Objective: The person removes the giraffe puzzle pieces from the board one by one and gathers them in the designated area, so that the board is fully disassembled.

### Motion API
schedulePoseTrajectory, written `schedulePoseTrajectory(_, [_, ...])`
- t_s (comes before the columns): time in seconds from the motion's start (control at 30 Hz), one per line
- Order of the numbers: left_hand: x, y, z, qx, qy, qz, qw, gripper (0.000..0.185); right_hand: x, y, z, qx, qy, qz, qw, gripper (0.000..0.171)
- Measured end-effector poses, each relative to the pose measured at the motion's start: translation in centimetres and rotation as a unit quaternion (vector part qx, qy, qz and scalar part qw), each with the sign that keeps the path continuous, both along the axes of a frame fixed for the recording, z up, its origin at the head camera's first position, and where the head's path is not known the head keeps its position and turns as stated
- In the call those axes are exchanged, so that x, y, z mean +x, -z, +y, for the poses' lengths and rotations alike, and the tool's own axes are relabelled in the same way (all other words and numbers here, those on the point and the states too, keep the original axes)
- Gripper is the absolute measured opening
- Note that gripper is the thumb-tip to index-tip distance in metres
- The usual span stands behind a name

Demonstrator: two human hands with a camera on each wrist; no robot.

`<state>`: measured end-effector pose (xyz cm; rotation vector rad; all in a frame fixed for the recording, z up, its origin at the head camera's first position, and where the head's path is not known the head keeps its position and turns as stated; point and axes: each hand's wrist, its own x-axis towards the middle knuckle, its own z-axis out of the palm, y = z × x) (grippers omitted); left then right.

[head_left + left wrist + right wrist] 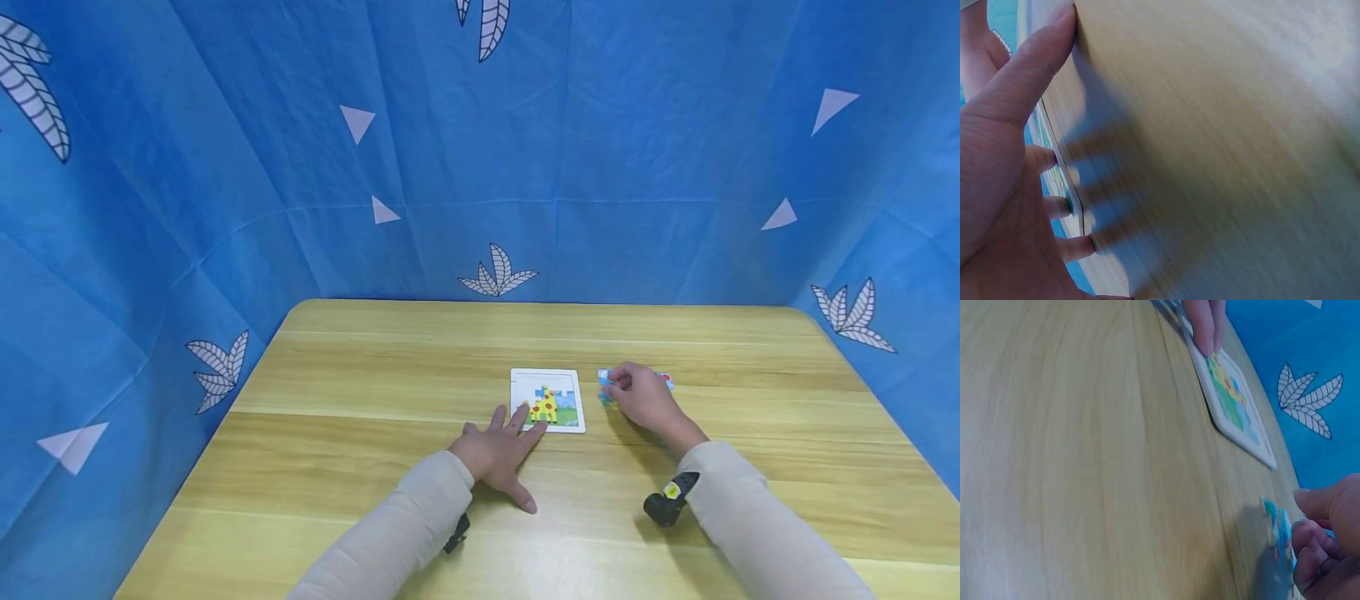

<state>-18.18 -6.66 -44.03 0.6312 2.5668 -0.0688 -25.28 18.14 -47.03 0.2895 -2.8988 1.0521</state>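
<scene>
A white-framed jigsaw puzzle board [581, 417] lies on the table, partly filled with a yellow giraffe picture on green and blue. My left hand [498, 454] is spread over its lower left edge, fingertips resting on it and thumb stretched to the side. That edge of the picture is partly covered by the fingers. Just right of the board, my right hand [647, 398] hovers at loose puzzle pieces [604, 377]. In the right wrist view its thumb and fingers [1315, 501] are bent, with a gap between their tips beside colourful pieces [1280, 526]; nothing shows in the gap.
The wooden table [360, 358] extends around the board on all sides. A blue curtain [637, 167] with leaf prints hangs behind and beside the table. A black wrist camera [670, 500] sits by the right sleeve. More loose pieces [667, 380] lie behind the right hand.
</scene>
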Motion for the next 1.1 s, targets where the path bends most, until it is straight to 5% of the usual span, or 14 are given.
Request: schedulePoseTrajectory(1.1, [0.0,-0.2,0.0,-0.012,0.005,0.001,0.9999,0.113,-0.7,-0.6,-7.1,0.005,-0.082,-0.060,0.995,0.024])
